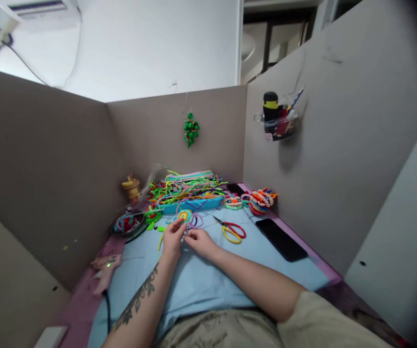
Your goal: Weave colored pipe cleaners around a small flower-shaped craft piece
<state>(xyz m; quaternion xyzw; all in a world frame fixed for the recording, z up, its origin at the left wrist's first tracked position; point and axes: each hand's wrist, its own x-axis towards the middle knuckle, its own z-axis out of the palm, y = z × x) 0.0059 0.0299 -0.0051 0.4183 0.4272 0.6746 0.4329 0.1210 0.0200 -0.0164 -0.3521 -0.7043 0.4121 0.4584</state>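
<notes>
Hovering close together over the blue cloth (201, 285), left hand (174, 237) and right hand (201, 242) curl their fingers; how tight either grip is, or on what, cannot be told. The round yellow-orange piece (184, 215) sits at the left fingertips' far side, nearer that hand.

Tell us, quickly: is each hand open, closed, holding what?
Left hand: curled beside the round piece; its grip cannot be told.
Right hand: pinched closed; anything held is too small to tell.
</notes>
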